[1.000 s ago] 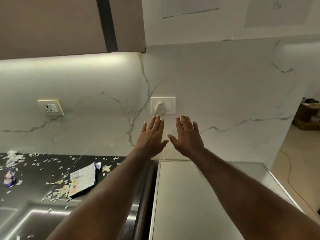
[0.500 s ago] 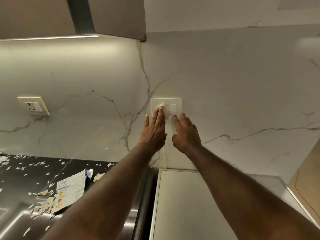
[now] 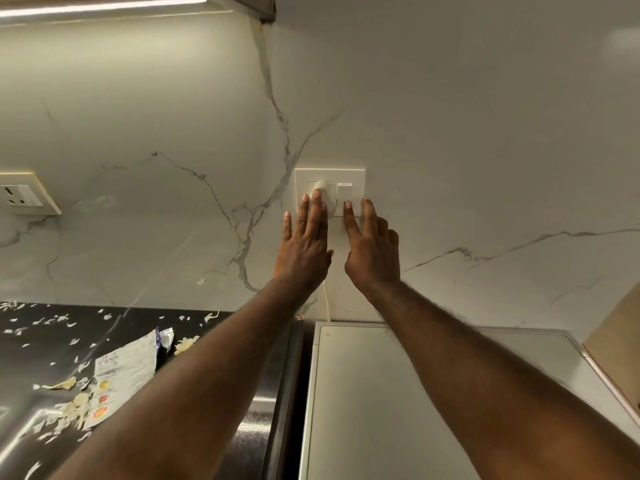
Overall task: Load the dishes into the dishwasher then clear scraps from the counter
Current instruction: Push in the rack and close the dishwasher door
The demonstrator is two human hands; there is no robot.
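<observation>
Both my arms reach up to a white wall socket plate (image 3: 356, 174) on the marble backsplash. My left hand (image 3: 304, 244) lies flat with its fingertips on the white plug (image 3: 320, 186) seated in the socket. My right hand (image 3: 372, 251) has its index fingertip on the switch (image 3: 344, 194) beside the plug. Neither hand holds anything. The white top of the dishwasher (image 3: 398, 393) lies below my right arm. Pale food scraps (image 3: 69, 410) and a torn printed wrapper (image 3: 121, 368) litter the dark counter (image 3: 41, 344) at the left.
A white cord (image 3: 326, 303) drops from the plug behind the appliance. Another socket (image 3: 24, 197) sits on the wall at far left. A steel sink rim (image 3: 20, 434) shows at the lower left. A wooden edge (image 3: 620, 344) stands at the right.
Both hands have moved up and forward to the socket plate; the left fingers now rest on the plug and the right index finger on the switch. The view has tilted closer to the wall.
</observation>
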